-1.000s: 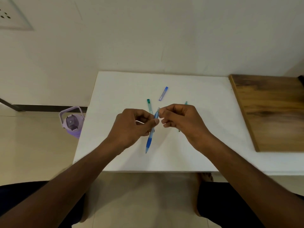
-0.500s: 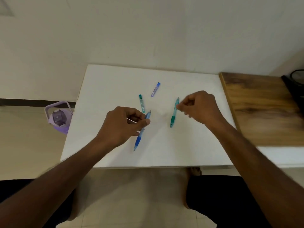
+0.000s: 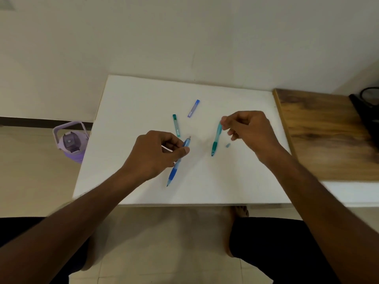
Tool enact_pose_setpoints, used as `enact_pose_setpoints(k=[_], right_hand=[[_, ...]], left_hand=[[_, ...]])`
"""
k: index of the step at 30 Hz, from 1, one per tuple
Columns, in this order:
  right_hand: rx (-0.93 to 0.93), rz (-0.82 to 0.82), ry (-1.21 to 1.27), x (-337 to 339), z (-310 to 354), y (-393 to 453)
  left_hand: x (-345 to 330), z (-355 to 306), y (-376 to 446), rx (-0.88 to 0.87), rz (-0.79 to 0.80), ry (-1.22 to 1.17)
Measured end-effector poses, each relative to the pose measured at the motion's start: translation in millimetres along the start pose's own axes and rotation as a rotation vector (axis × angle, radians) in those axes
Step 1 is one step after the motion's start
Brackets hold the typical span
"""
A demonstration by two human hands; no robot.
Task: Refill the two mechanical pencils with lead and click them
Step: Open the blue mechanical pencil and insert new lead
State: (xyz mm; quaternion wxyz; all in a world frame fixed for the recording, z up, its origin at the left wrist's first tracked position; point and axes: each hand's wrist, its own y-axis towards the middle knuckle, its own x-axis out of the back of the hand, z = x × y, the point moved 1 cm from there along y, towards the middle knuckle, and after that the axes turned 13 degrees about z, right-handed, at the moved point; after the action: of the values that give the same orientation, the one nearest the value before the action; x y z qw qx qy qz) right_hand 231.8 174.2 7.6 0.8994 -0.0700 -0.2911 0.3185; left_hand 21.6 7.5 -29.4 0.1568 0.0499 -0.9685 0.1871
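Note:
My left hand (image 3: pixel 155 154) grips a blue mechanical pencil (image 3: pixel 174 173) at mid-barrel, tip pointing toward me, its top end bare above my thumb. My right hand (image 3: pixel 249 132) pinches the top end of a green mechanical pencil (image 3: pixel 215 141), whose tip rests on the white table (image 3: pixel 127 111). A small bluish cap (image 3: pixel 227 145) lies on the table just right of the green pencil. Two lead tubes lie further back: a green lead tube (image 3: pixel 176 125) beside my left fingers and a blue lead tube (image 3: pixel 193 108) beyond it.
A wooden board (image 3: pixel 328 136) adjoins the table's right edge, with a dark object (image 3: pixel 367 107) at its far end. A purple water bottle (image 3: pixel 70 143) stands on the floor left of the table. The wall runs close behind.
My right hand left the blue pencil's top and moved right to the green pencil's upper end. A small cap now lies beside the green pencil. My left hand keeps holding the blue pencil.

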Motion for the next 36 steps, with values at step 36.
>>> enact_pose_setpoints(k=[36], right_hand=[[-0.066,-0.025,-0.328,31,-6,-1]], left_hand=[[-7,-10,4,-0.061,0.006,0.042]])
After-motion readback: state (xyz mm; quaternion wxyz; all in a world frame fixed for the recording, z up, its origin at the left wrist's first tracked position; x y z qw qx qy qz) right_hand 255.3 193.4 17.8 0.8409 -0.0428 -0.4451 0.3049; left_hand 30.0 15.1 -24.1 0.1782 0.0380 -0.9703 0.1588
